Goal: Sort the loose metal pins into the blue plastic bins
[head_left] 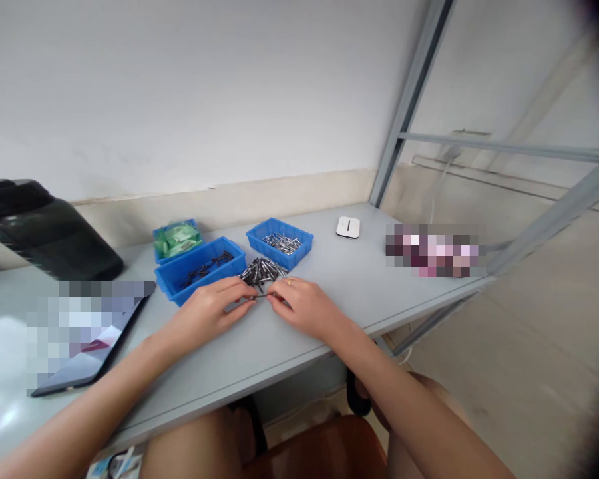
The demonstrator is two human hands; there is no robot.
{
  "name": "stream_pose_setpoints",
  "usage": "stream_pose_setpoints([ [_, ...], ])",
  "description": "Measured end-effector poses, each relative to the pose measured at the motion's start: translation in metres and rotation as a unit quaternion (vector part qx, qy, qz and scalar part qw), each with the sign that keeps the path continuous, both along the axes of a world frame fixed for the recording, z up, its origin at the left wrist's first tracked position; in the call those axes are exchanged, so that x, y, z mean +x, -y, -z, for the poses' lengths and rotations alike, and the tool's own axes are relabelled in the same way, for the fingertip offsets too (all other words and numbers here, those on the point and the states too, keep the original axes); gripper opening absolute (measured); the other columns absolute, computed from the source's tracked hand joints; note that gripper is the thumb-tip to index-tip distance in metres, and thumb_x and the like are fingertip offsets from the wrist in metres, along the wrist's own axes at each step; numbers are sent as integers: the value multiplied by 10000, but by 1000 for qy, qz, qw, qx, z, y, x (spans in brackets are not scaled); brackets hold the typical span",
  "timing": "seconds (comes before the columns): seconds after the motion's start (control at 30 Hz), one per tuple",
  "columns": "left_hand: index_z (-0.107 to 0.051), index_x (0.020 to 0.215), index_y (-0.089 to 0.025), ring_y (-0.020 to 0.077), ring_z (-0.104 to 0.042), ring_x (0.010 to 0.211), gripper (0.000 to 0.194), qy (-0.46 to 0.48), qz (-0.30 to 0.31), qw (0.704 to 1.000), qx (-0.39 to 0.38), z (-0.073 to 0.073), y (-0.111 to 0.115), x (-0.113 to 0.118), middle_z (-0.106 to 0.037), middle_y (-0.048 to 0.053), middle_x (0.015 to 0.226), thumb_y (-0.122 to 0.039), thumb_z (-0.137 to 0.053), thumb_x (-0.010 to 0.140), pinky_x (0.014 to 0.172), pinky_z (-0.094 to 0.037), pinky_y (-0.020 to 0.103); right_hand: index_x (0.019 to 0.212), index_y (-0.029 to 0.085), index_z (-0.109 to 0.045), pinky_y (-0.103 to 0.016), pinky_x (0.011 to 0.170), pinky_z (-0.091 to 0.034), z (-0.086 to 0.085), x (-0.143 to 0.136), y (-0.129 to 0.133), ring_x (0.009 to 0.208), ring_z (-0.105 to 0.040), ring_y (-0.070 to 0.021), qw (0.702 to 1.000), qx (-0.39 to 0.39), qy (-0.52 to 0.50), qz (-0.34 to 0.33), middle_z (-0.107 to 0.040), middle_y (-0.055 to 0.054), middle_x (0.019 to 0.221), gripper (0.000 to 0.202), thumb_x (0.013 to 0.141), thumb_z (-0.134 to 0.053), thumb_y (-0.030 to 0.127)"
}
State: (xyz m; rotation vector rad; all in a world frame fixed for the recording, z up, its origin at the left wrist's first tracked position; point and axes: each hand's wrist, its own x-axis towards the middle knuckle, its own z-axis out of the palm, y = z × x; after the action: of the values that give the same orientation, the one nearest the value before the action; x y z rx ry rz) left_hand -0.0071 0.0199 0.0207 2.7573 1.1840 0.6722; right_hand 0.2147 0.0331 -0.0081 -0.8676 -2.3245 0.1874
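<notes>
My left hand [224,303] and my right hand [297,303] pinch opposite ends of a thin dark rod [262,296], held level between them just above the table. Its exact kind is too small to tell. Right behind my fingertips lies a loose pile of metal pins [263,271], some dark and some silvery. Past the pile stands a blue bin [304,249] with silvery pins in it. Beside my left hand, a longer blue bin [167,286] contains dark, thin screw-like pieces [204,271].
A smaller blue bin with green plastic packets [178,239] stands at the back left. Further left are a large dark bottle [54,229] and a tablet [100,362]. A white box [348,227] lies back right, near a metal frame post [394,156]. The table's front edge runs below my forearms.
</notes>
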Motion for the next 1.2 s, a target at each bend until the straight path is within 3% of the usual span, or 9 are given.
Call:
stream_pose_setpoints([
  [0.7,-627,1010,-220,144,-608,827,187,-16,-20,999,-28,3,-2,-1,-624,12,885,-321,-487,938,707,-455,222,907,189,-570,-256,743,-418,0,0,1,798,-581,-159,1000,-3,3,1,-635,-29,791,112,928,-462,209],
  [1.03,-633,1007,-214,122,-595,770,160,32,17,999,-33,0,2,3,-627,3,857,-291,-519,925,699,-468,213,921,181,-577,-260,763,-426,-1,0,1,839,-604,-164,999,-19,25,-13,-653,-41,845,127,941,-453,201],
  [1.2,-642,1006,-207,138,-622,851,146,40,52,997,-42,0,4,4,-671,22,922,-258,-543,911,751,-492,223,935,187,-573,-257,752,-422,-2,0,1,836,-590,-161,999,-15,25,-22,-642,-40,838,117,944,-456,200],
])
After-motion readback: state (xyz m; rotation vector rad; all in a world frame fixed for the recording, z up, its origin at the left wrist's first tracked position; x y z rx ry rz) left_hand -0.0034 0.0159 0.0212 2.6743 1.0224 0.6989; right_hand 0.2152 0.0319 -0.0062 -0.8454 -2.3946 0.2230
